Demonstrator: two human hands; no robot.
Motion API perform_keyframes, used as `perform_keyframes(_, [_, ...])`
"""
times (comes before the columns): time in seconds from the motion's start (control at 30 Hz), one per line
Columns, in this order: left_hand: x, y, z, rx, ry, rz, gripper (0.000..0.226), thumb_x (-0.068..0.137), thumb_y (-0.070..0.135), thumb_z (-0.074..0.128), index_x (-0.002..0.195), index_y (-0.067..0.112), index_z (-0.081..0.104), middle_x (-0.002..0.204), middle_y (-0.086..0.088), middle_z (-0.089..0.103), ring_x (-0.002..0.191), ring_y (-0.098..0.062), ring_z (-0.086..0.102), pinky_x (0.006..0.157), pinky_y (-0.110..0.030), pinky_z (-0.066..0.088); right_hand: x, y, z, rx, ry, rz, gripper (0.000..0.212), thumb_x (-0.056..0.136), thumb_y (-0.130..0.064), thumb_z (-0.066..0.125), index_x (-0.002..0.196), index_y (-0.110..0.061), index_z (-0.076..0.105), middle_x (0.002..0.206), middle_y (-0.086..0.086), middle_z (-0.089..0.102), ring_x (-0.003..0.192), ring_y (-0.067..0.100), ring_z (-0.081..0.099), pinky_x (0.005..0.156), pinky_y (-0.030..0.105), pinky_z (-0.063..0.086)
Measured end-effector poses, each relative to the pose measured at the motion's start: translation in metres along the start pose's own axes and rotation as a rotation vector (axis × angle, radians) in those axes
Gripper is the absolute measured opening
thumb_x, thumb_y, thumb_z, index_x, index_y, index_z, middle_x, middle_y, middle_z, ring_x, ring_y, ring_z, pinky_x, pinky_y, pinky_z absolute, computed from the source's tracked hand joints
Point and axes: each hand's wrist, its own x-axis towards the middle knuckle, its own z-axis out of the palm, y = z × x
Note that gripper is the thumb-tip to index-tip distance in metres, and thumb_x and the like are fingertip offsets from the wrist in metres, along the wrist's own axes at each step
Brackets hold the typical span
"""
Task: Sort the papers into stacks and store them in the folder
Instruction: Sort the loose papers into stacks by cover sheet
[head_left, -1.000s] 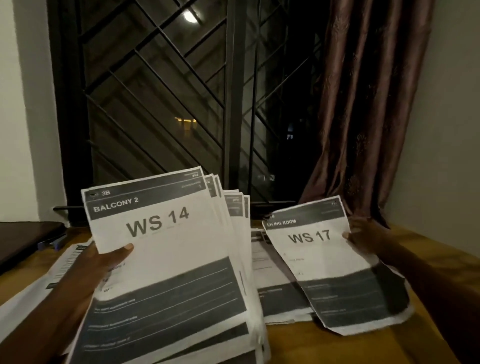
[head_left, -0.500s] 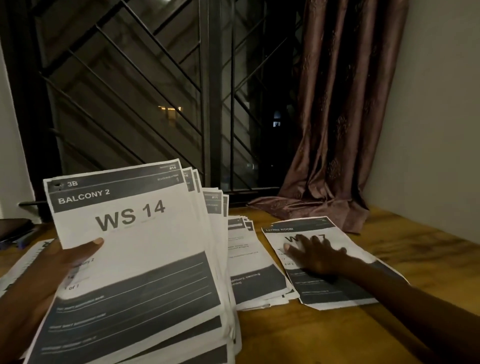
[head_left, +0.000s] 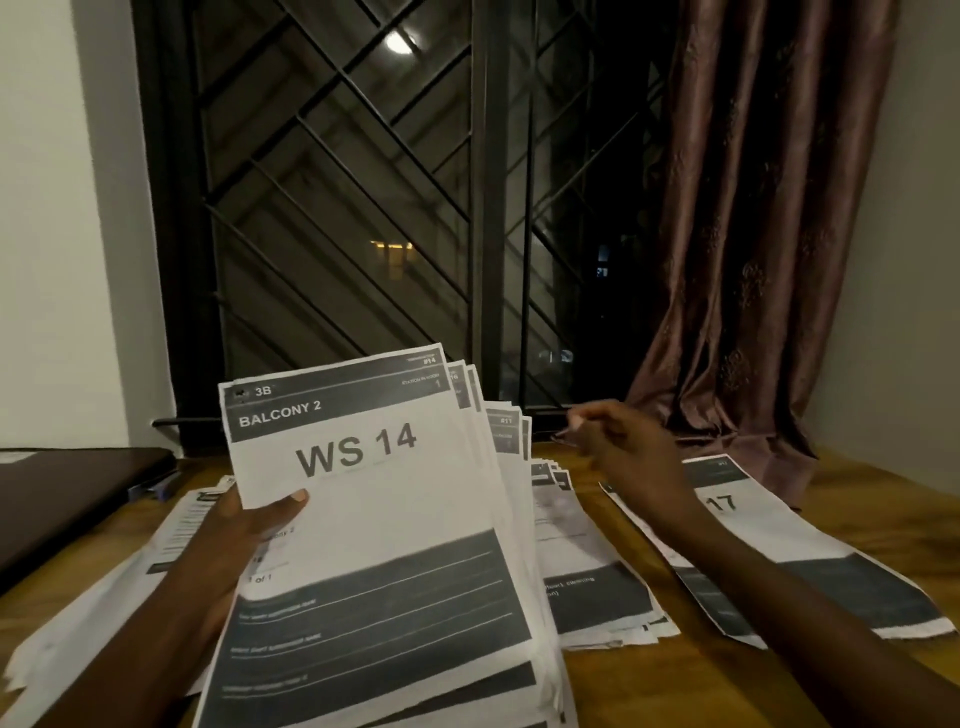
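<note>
1. Two hands at work: left hand (head_left: 228, 540) grips the fanned bundle (head_left: 374, 519) by its left edge, thumb on "WS 14". Its long axis points away from the person, above the table (head_left: 675, 686) near edge.
2. Mid-table, a stack (head_left: 587, 571) lies flat.
3. Right hand (head_left: 623, 452) hovers empty, loosely curled, just right of the fan's far corner, so likely the nearer hand for the next sheet.
4. Sheet "17" (head_left: 779, 540) lies flat toward the right edge.

Left hand (head_left: 244, 525) grips paper stack (head_left: 384, 545); right hand (head_left: 631, 462) hovers empty

we see a barred window (head_left: 363, 208) at upper centre, a brown curtain (head_left: 753, 234) right, the wooden desk (head_left: 675, 691) below.
</note>
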Motion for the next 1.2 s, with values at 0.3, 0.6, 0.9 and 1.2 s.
perform_keyframes(0.3, [-0.024, 0.043, 0.036, -0.107, 0.058, 0.011, 0.03, 0.089, 0.007, 0.059, 0.119, 0.007, 0.06, 0.1, -0.012, 0.076, 0.079, -0.032, 0.074, 0.064, -0.042, 0.06, -0.01, -0.025, 0.065, 0.217, -0.167, 0.193, 0.026, 0.086, -0.03, 0.069, 0.107, -0.026, 0.055, 0.09, -0.01, 0.067, 0.083, 0.007, 0.064, 0.072, 0.022, 0.053])
perform_keyframes(0.6, [-0.018, 0.042, 0.035, -0.055, 0.028, 0.021, 0.036, 0.084, 0.004, 0.071, 0.116, 0.01, 0.056, 0.09, -0.006, 0.077, 0.061, -0.024, 0.073, 0.043, -0.025, 0.053, -0.013, -0.019, 0.069, 0.384, -0.169, 0.412, 0.036, 0.087, -0.014, 0.067, 0.113, -0.031, 0.051, 0.115, 0.002, 0.066, 0.098, 0.025, 0.066, 0.083, 0.045, 0.057])
perform_keyframes(0.9, [-0.016, 0.044, 0.033, -0.056, 0.03, -0.054, 0.064, 0.075, 0.025, 0.076, 0.131, 0.007, 0.051, 0.109, -0.019, 0.071, 0.064, -0.029, 0.073, 0.044, -0.026, 0.049, -0.017, -0.023, 0.07, 0.207, -0.08, 0.327, 0.052, 0.078, -0.013, 0.077, 0.118, -0.027, 0.047, 0.1, 0.003, 0.068, 0.09, 0.019, 0.067, 0.082, 0.035, 0.057])
perform_keyframes(1.2, [-0.02, 0.045, 0.04, -0.004, 0.065, 0.049, 0.066, 0.064, 0.037, 0.088, 0.119, 0.014, 0.058, 0.107, -0.011, 0.074, 0.076, -0.027, 0.075, 0.053, -0.029, 0.056, -0.017, -0.017, 0.069, 0.217, 0.021, 0.275, 0.016, 0.085, -0.018, 0.07, 0.077, -0.014, 0.057, 0.074, -0.004, 0.061, 0.07, 0.008, 0.056, 0.059, 0.016, 0.037])
